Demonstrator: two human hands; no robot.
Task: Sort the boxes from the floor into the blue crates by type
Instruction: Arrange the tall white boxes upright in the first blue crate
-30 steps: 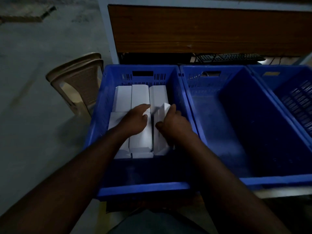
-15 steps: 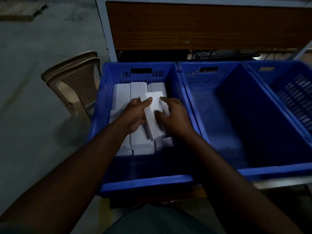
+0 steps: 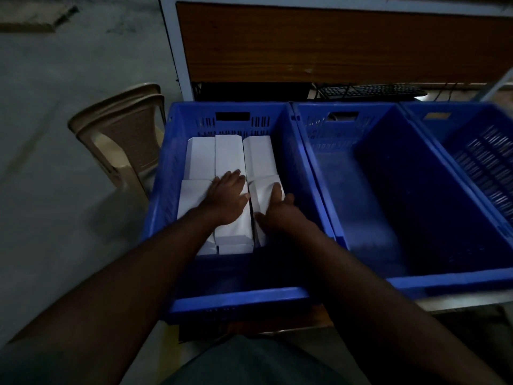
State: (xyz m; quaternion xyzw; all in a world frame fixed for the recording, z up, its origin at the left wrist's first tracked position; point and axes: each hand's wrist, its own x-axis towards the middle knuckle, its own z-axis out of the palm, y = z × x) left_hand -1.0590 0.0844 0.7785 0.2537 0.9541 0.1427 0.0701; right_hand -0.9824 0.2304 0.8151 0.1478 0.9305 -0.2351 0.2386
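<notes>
Seating step: left hand [image 3: 226,200] flat, fingers straight, pressing white boxes [image 3: 230,159] in left blue crate [image 3: 238,301]; right hand [image 3: 280,211] released, steadying rightmost box [image 3: 263,190]; next, likely fetch more boxes from the floor.

There is a single view, from a wide-angle camera worn on the person's head, looking forward and steeply down over both forearms, which enter from the lower left and lower right of the frame and meet near the centre. It sits close above the left blue crate [image 3: 288,151] — that crate fills the middle of the frame, the middle blue crate [image 3: 344,218] and a third blue crate [image 3: 416,118] run off toward the right edge, their lines bowed by the lens. At the top of the frame the view reaches a wood-panelled unit [image 3: 333,43] and, in the upper left, bare floor [image 3: 55,107] and a plastic chair [image 3: 122,129] — with no second view, nothing is shared.
</notes>
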